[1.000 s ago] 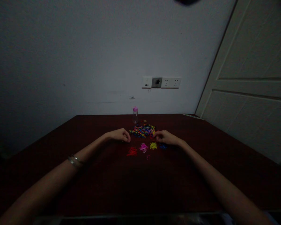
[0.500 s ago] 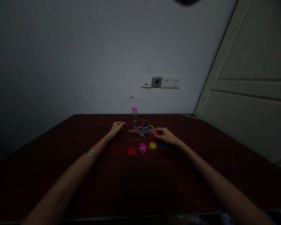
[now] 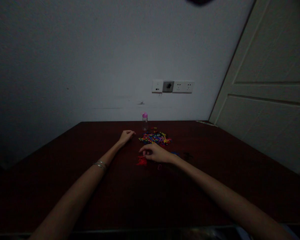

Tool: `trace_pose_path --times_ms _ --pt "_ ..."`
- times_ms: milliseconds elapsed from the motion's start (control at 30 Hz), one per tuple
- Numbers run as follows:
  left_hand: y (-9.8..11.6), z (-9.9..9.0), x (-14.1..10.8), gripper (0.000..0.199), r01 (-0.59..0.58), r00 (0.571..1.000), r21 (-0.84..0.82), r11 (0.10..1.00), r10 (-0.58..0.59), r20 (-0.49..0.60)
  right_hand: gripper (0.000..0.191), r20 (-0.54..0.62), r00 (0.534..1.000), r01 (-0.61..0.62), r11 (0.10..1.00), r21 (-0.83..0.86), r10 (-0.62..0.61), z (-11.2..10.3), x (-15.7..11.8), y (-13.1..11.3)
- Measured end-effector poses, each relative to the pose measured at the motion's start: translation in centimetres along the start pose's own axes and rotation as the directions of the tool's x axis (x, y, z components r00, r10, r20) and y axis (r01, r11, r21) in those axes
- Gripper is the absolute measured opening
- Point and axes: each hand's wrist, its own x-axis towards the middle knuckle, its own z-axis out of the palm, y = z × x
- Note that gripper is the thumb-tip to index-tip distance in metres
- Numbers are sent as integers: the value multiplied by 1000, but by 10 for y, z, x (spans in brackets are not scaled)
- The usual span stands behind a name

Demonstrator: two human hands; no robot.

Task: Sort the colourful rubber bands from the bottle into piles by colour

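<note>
My right hand point(image 3: 152, 152) is over the small red pile point(image 3: 141, 161) of plastic stitch markers, thumb and fingers pinched together. Whatever is between its fingertips is too dark and small to make out. Left of a mixed heap of coloured stitch markers point(image 3: 155, 138), my left hand point(image 3: 126, 136) rests on the table with fingers curled in and nothing visible in them. A single pink stitch marker point(image 3: 159, 166) lies nearer to me. Beyond my right wrist, part of a blue pile point(image 3: 175, 153) shows, with a few dark markers point(image 3: 188, 155) to its right. My right hand covers the pink and yellow piles.
Behind the heap stands a clear bottle point(image 3: 145, 123) with a pink cap. One loose yellowish marker point(image 3: 154, 128) lies beside it. The dark red table point(image 3: 110, 196) meets a wall with sockets point(image 3: 182, 87); a pale door point(image 3: 267, 90) is at the right.
My right hand has moved left and nearer, from the right edge of the mixed heap to the red pile. My left hand stays in place. The view has shifted slightly.
</note>
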Motion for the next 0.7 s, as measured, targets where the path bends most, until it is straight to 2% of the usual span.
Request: trace_pose_path --times_ms 100,200,267,400,500,600,700 --pt "6 0 -4 31 28 1000 -6 1000 -28 -5 33 -8 1000 16 999 -31 -16 -8 1 4" --pt "7 -1 -5 31 40 999 -24 999 -41 -23 29 -137 990 -27 997 -72 17 -33 -4 21" --pt "5 -1 -4 31 41 999 -35 999 -42 -31 25 -269 959 -114 990 -86 87 -54 -12 42" --pt "-1 -3 3 29 67 997 -46 997 -68 -28 21 -412 882 -283 956 -75 229 -89 -35 91" --pt "-3 -4 8 26 99 995 -19 995 -98 26 20 -432 856 -358 929 -96 285 -98 -49 117" --pt "-3 -5 12 23 132 986 19 991 -133 97 23 -406 872 -351 928 -128 274 -96 -55 126" --pt "-3 -6 15 23 155 980 54 986 -161 121 25 -377 890 -330 933 -146 256 -92 -56 125"
